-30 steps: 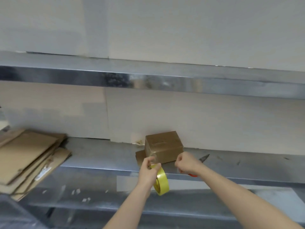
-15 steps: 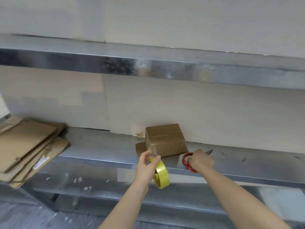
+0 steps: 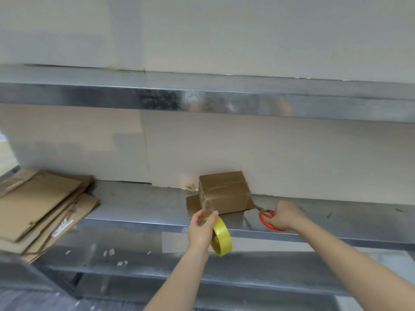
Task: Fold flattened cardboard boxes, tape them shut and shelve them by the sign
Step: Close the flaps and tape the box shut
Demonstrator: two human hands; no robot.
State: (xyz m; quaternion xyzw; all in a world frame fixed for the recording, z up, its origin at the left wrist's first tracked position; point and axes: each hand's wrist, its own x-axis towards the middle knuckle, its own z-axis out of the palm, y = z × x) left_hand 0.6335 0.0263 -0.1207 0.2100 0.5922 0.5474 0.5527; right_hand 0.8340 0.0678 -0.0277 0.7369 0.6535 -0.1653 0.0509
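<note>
**Cardboard box on the steel shelf, tape roll and scissors in hand**

One cardboard box (image 3: 224, 194), folded up and closed on top, sits on the middle shelf (image 3: 139, 203) close against the pale back wall. A loose flap (image 3: 192, 204) lies flat on the shelf at its lower left. Clear tape runs over the box's top and down its front left corner.

Largest in view are the steel shelves: three levels can be counted, one upper shelf (image 3: 202, 97) above, the middle one carrying the box, and one lower shelf (image 3: 112, 250) with small white scraps on it. At the far left of the middle shelf lies one stack of flattened cardboard boxes (image 3: 40, 209), overhanging the front edge; the number of sheets cannot be told.

Two bare forearms reach up from below. The left hand (image 3: 201, 230) is closed around one yellow tape roll (image 3: 221, 236) just below the shelf's front edge, thumb and fingers raised toward the box's front left corner. The right hand (image 3: 286, 215) rests on the shelf just right of the box, curled around the orange handles of one pair of scissors (image 3: 267, 218), whose blades point toward the box.
</note>
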